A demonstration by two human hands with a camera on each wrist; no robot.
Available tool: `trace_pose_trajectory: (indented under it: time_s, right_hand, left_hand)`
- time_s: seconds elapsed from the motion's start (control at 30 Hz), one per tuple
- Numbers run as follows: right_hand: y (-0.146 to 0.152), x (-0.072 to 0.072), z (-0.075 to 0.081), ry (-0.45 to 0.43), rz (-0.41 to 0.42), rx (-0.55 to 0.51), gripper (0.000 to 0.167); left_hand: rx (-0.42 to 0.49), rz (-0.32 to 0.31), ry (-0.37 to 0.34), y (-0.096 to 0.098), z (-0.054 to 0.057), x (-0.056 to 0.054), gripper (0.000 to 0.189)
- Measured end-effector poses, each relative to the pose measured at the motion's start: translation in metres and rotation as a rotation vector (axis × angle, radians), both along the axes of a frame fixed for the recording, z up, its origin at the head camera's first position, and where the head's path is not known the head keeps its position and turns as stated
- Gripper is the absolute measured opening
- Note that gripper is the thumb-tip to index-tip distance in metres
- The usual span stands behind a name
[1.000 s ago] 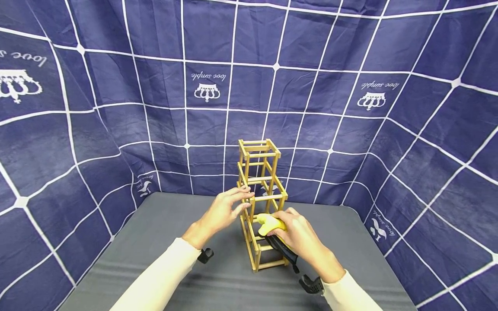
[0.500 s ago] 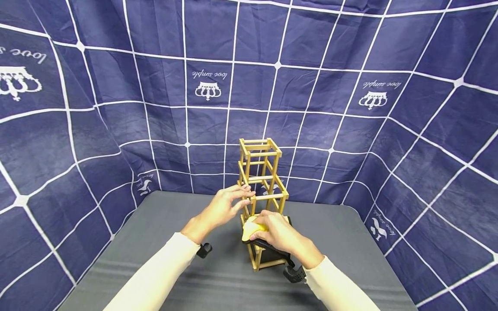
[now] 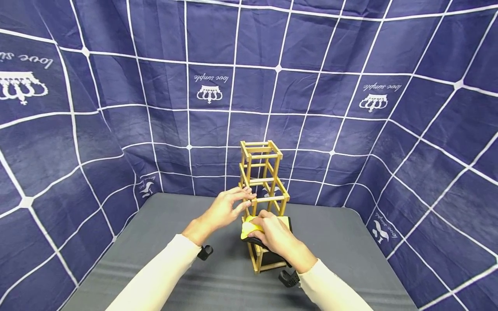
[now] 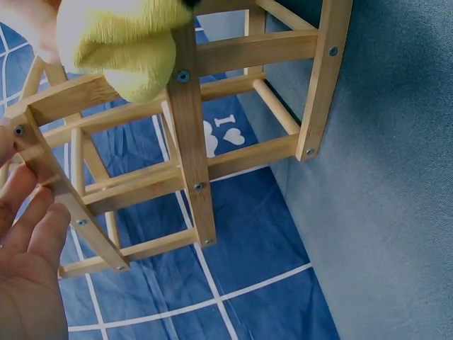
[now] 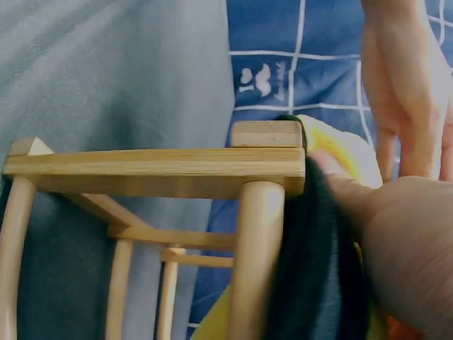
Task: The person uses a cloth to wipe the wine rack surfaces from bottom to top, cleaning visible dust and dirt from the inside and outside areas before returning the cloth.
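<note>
A tall stepped rack of light wooden bars (image 3: 268,199) stands on the grey surface. My right hand (image 3: 277,233) grips a yellow-and-black cloth (image 3: 249,229), pressed over the low front part of the rack. In the left wrist view the fuzzy yellow side of the cloth (image 4: 131,60) drapes by a post; the right wrist view shows its dark side against a rail (image 5: 156,170). My left hand (image 3: 221,210) touches the left side of the rack at mid height, its fingers fairly straight. The cloth and my right hand hide part of the lower rack.
A grey cloth-covered surface (image 3: 175,268) lies beneath the rack. Blue fabric (image 3: 303,99) with white grid lines hangs behind and on both sides. Black wrist devices, such as the right one (image 3: 288,278), hang under both wrists.
My right hand moved left with the cloth, from the rack's right side to its front left. In the last half second it shifted only slightly. My left hand stays at the rack.
</note>
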State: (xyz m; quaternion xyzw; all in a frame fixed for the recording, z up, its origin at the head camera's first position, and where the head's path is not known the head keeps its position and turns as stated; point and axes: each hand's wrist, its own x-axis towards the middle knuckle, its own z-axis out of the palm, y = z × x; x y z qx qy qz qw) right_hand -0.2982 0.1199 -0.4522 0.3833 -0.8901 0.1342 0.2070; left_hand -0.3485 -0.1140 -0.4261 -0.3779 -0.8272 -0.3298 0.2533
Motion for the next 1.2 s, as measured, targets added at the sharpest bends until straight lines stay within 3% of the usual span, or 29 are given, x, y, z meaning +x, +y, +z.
trace_pose_trajectory:
  time_s: [0.23, 0.47, 0.6, 0.7, 0.8, 0.9, 0.97, 1.1, 1.2]
  right_hand:
    - [0.009, 0.002, -0.002, 0.092, 0.034, -0.070, 0.022]
    - [0.051, 0.008, 0.026, 0.277, 0.018, -0.159, 0.032]
    - [0.078, -0.003, 0.034, 0.394, 0.011, -0.137, 0.040]
    - [0.086, -0.017, 0.025, 0.424, 0.014, -0.083, 0.038]
    - [0.087, -0.026, 0.007, 0.319, 0.006, -0.041, 0.031]
    - [0.087, -0.027, -0.003, 0.131, -0.026, -0.050, 0.025]
    - [0.090, -0.023, -0.001, -0.007, -0.046, -0.075, 0.020]
    - [0.100, -0.010, 0.019, -0.240, -0.042, -0.059, 0.013]
    - [0.104, -0.004, 0.025, -0.292, -0.039, -0.031, 0.014]
  left_hand:
    - [0.004, 0.003, -0.020, 0.000, -0.003, 0.000, 0.029]
    - [0.003, 0.001, -0.003, 0.002, -0.004, -0.003, 0.028]
    - [0.002, 0.005, 0.020, 0.001, -0.003, -0.005, 0.027]
    - [0.003, 0.011, 0.024, -0.001, -0.002, -0.006, 0.027]
    - [0.001, 0.020, 0.002, -0.003, 0.000, -0.004, 0.028]
    - [-0.007, 0.033, -0.020, -0.005, 0.001, -0.003, 0.029]
    - [-0.012, 0.031, -0.023, -0.005, 0.002, -0.003, 0.029]
    - [-0.010, 0.024, -0.020, -0.003, 0.001, -0.004, 0.028]
    - [-0.010, 0.018, -0.017, 0.000, 0.001, -0.004, 0.029]
